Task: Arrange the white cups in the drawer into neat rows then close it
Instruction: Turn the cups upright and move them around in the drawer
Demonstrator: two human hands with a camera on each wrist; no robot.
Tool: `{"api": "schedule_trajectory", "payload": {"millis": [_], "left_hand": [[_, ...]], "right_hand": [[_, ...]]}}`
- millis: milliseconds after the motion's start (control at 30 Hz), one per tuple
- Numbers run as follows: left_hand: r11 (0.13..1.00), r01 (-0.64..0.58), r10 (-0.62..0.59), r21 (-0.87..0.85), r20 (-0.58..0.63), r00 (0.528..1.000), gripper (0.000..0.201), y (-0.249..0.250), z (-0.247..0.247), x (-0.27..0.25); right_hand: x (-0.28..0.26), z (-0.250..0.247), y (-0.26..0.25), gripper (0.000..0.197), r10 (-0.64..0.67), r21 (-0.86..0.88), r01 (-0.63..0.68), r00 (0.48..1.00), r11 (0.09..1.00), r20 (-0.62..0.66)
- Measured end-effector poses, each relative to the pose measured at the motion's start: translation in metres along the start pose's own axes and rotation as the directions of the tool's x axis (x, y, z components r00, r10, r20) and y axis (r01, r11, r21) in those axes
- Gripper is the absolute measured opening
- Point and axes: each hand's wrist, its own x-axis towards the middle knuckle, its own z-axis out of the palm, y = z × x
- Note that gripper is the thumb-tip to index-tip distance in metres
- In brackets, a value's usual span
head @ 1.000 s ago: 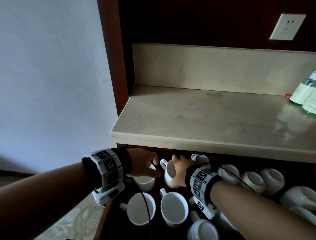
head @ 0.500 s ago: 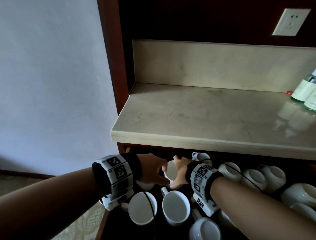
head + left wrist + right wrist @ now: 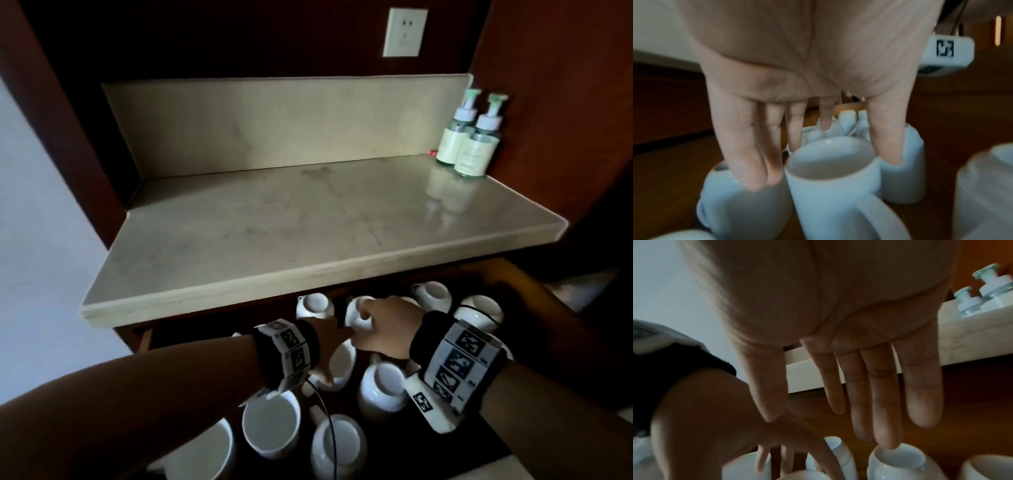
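While spread, fingers (image 3: 748, 155) flank upright cup (image 3: 830, 175).

No words, brand names or numbers can be read in any view. Pale labels are carried by the two pump bottles (image 3: 463, 137) at the back right of the surface (image 3: 274, 233), but their print is too small and blurred to be made out. Black-and-white square code markers, not letters, are borne by the band on the left wrist (image 3: 289, 353) and by the band on the right wrist (image 3: 457, 368); one such marker is also seen on a white block (image 3: 945, 48) in the left wrist view. The wall socket (image 3: 405, 32) is unmarked.
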Motion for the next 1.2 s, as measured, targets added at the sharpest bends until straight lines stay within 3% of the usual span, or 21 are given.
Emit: {"api": "schedule_trajectory", "payload": {"millis": [133, 200, 267, 333, 367, 433, 467, 500, 533, 600, 700, 800, 900, 1033, 1067, 1200], "left_hand": [[0.997, -0.02, 0.009, 0.073, 0.138, 0.99, 0.065, 0.013, 0.001, 0.019], [0.998, -0.011, 0.002, 0.064, 0.14, 0.99, 0.069, 0.015, -0.002, 0.021], [1.0, -0.011, 0.009, 0.02, 0.08, 0.997, 0.079, 0.011, -0.008, 0.016], [1.0, -0.001, 0.001, -0.003, -0.059, 0.998, 0.088, 0.001, -0.016, 0.003], [0.997, 0.006, -0.017, -0.082, -0.135, 0.991, 0.087, -0.005, -0.021, -0.004], [0.934, 0.01, -0.093, -0.358, -0.216, 0.972, 0.077, -0.017, -0.029, -0.018], [0.846, 0.022, -0.142, -0.533, -0.185, 0.972, 0.069, -0.023, -0.033, -0.024], [0.694, 0.046, -0.174, -0.719, -0.105, 0.979, 0.061, -0.026, -0.034, -0.029], [0.479, 0.073, -0.178, -0.875, -0.015, 0.984, 0.055, -0.03, -0.032, -0.032], [0.115, 0.124, -0.131, -0.986, 0.109, 0.985, 0.048, -0.033, -0.027, -0.037], [-0.148, 0.138, -0.084, -0.979, 0.151, 0.985, 0.037, -0.035, -0.017, -0.045], [-0.281, 0.148, -0.083, -0.948, 0.178, 0.981, 0.042, -0.036, -0.012, -0.051], [-0.25, 0.137, -0.138, -0.958, 0.175, 0.975, 0.054, -0.041, -0.009, -0.052], [-0.177, 0.149, -0.222, -0.973, 0.187, 0.957, 0.032, -0.04, -0.009, -0.053], [-0.117, 0.153, -0.229, -0.981, 0.177, 0.957, 0.032, -0.039, -0.01, -0.053], [0.283, 0.176, -0.276, -0.943, 0.096, 0.957, 0.052, -0.026, -0.022, -0.05]], "right_hand": [[-0.007, 0.005, 0.013, 0.032, -0.011, 0.036, 0.013, 0.998, 0.999, -0.055], [-0.008, 0.005, 0.018, 0.033, -0.016, 0.06, 0.02, 0.997, 0.998, -0.072], [-0.009, 0.003, 0.024, 0.033, -0.015, 0.103, 0.023, 0.997, 0.994, -0.082], [-0.011, 0.001, 0.03, 0.028, -0.019, 0.144, 0.03, 0.997, 0.989, -0.078], [-0.012, 0.001, 0.034, 0.034, -0.033, 0.166, 0.045, 0.997, 0.985, -0.073], [-0.015, 0.001, 0.039, 0.067, -0.098, 0.24, 0.109, 0.994, 0.965, -0.056], [-0.015, 0.002, 0.04, 0.081, -0.14, 0.304, 0.154, 0.988, 0.94, -0.069], [-0.016, 0.004, 0.039, 0.091, -0.182, 0.367, 0.202, 0.979, 0.908, -0.089], [-0.015, 0.006, 0.037, 0.098, -0.224, 0.413, 0.251, 0.968, 0.875, -0.113], [-0.013, 0.011, 0.032, 0.103, -0.284, 0.465, 0.325, 0.946, 0.824, -0.158], [-0.01, 0.014, 0.02, 0.095, -0.333, 0.474, 0.409, 0.912, 0.78, -0.239], [-0.007, 0.016, 0.01, 0.087, -0.315, 0.505, 0.428, 0.902, 0.75, -0.296], [-0.001, 0.021, 0.006, 0.093, -0.328, 0.459, 0.437, 0.895, 0.774, -0.301], [0.003, 0.025, 0.002, 0.099, -0.355, 0.404, 0.455, 0.886, 0.794, -0.299], [0.003, 0.025, 0.0, 0.099, -0.355, 0.399, 0.449, 0.889, 0.799, -0.29], [0.004, 0.033, 0.001, 0.095, -0.355, 0.397, 0.438, 0.896, 0.807, -0.266]]}}
